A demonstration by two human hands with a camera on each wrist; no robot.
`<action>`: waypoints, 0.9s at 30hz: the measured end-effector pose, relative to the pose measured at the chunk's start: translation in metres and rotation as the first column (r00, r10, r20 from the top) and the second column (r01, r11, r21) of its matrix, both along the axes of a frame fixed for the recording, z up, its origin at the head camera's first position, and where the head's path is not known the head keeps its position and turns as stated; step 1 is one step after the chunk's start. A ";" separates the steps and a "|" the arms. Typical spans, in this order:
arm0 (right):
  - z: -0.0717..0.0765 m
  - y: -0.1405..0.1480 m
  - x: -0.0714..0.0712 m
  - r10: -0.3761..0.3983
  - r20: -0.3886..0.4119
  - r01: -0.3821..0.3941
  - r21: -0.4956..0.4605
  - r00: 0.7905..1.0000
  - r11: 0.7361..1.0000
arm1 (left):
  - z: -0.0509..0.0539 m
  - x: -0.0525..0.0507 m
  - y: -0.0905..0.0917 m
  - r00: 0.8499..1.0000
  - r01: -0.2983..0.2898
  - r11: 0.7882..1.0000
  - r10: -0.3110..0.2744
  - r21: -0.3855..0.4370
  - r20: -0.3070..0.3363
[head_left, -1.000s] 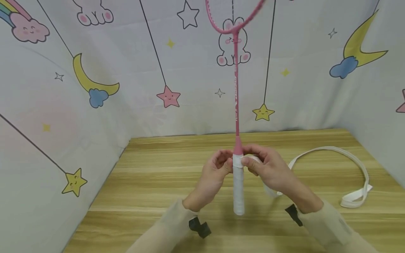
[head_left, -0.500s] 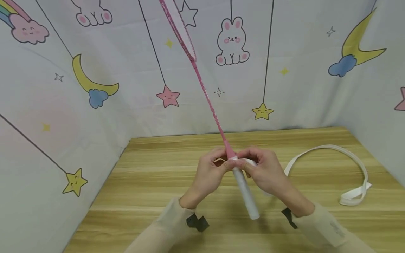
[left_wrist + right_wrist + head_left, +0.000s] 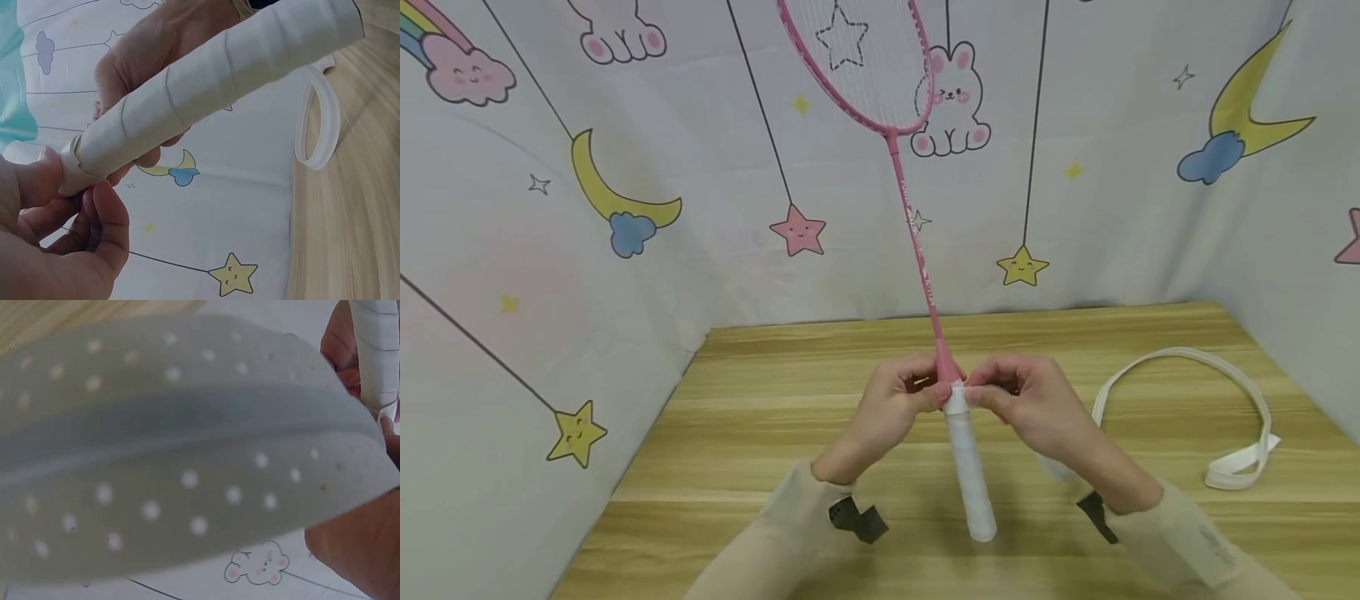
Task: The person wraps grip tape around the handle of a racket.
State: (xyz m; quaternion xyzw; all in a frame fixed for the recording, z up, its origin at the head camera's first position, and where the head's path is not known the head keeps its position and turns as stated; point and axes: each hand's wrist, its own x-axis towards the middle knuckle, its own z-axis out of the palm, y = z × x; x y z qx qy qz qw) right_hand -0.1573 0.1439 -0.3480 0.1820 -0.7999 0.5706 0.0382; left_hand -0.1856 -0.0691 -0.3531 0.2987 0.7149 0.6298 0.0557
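A pink badminton racket (image 3: 917,242) leans slightly left, head upward, its handle (image 3: 973,483) wrapped in white grip tape. My left hand (image 3: 887,408) grips it where the handle meets the pink cone, thumb in front. From the right, my right hand (image 3: 1037,408) pinches the white tape at that same top end. The left wrist view shows overlapping turns along the handle (image 3: 212,75) and a loose-looking edge near the left thumb. Close to the right wrist camera, the perforated tape strip (image 3: 156,487) with a raised ridge runs to the right hand and hides much of it.
The tape's long tail (image 3: 1195,354) curves over the wooden table (image 3: 760,433) at the right and ends in a folded loop. A white cloth backdrop (image 3: 865,283) with printed stars and moons stands behind and at both sides.
The racket tilted left from upright and turned edge-on, then turned back so its face shows, leaning less. Both hands stay at the handle's top; the tape there has shifted as it turned.
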 end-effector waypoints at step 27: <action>-0.022 0.000 -0.012 0.407 0.007 -0.370 -0.399 0.914 0.839 | -0.001 -0.009 -0.009 0.942 0.277 0.946 -0.301 0.166 0.150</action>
